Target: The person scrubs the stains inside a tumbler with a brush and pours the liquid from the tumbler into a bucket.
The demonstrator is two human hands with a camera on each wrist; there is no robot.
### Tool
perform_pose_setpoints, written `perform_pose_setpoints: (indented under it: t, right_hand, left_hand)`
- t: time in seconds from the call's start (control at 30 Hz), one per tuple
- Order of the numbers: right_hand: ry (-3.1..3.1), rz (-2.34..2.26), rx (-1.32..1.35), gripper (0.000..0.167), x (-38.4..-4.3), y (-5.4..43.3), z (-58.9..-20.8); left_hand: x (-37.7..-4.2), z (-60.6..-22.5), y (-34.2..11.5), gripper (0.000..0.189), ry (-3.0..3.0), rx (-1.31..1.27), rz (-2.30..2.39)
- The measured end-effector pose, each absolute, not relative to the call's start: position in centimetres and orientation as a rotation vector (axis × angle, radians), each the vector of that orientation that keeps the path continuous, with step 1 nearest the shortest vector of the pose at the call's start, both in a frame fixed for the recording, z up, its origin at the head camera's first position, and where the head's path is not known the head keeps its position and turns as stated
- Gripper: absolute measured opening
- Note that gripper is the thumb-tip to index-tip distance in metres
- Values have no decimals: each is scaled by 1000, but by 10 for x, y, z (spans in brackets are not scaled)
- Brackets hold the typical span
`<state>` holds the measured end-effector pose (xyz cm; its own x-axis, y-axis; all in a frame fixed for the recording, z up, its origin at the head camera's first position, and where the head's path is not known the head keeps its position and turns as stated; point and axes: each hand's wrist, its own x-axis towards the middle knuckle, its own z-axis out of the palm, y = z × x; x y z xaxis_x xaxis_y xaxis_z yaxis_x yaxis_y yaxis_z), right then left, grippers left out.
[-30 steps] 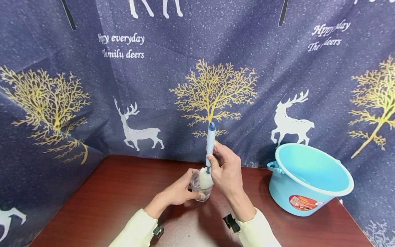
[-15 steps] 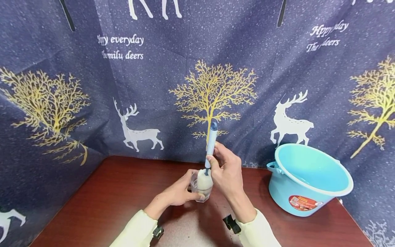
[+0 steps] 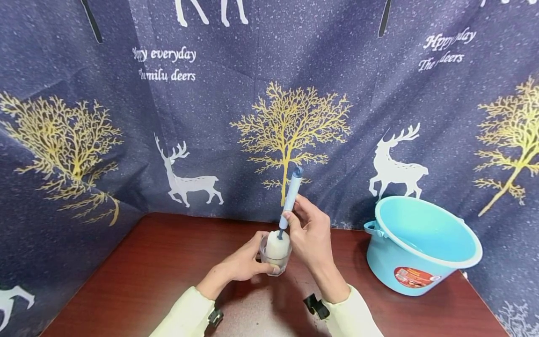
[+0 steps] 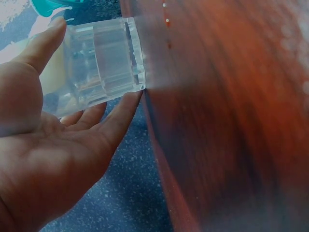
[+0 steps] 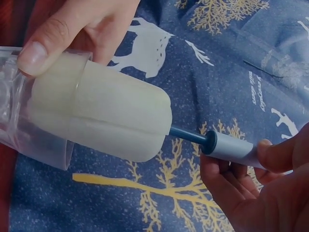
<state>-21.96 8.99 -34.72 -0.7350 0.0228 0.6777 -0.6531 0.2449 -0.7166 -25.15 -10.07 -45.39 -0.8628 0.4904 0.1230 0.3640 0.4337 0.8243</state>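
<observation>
My left hand (image 3: 248, 260) grips a clear plastic cup (image 4: 104, 63) around its side, thumb across the front and fingers behind. The cup's base is at the dark red tabletop. In my right hand (image 3: 311, 231) is the pale blue handle of a sponge cup brush (image 3: 290, 199), pinched between thumb and fingers. The brush's white sponge head (image 5: 116, 111) is partly inside the cup, its upper part standing above the rim. A dark blue stem (image 5: 188, 134) joins head and handle. In the head view the handle leans to the right.
A light blue bucket (image 3: 421, 262) with a red label stands at the right of the table (image 3: 160, 262). Behind the table hangs a dark blue cloth (image 3: 252, 154) printed with deer and yellow trees. A few water drops (image 4: 167, 21) lie on the tabletop.
The brush handle has tilted from nearly upright to leaning right. Its sponge head has shifted slightly left and down in the cup. My left hand and the cup have hardly moved.
</observation>
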Motion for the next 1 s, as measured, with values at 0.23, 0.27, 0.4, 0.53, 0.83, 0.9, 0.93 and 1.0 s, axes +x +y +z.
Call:
perform_pose_setpoints:
  t: [0.23,0.27,0.4,0.53,0.83,0.9,0.93,1.0]
  right_hand:
    - [-1921,1601,562,34,-221,88,-348]
    - [-1916,1612,564,35,-221,88,-349]
    - [-1896,1645,571,36,-223,88,-351]
    - [-1878,1681,575,37,-225,88,-354]
    - [-1810,1702,626,38,-230,85,-361]
    - [-1803,1692,637,39,-231,85,-362]
    - [-1796,1691,643,39,-231,84,-362]
    - [-1782,1687,654,38,-233,84,-363]
  left_hand:
    - [-251,-455,-101,81,2542,757,1413]
    - [-251,-455,-100,81,2543,759,1412]
    - [-251,-455,-100,81,2548,772,1412]
    - [-251,-454,-101,80,2569,780,1393]
    - [-253,-456,-102,77,2611,783,1362]
    - [-253,-456,-102,77,2611,784,1363]
    - [-253,-456,-102,77,2610,784,1364]
    - [-253,-456,-102,77,2609,788,1366]
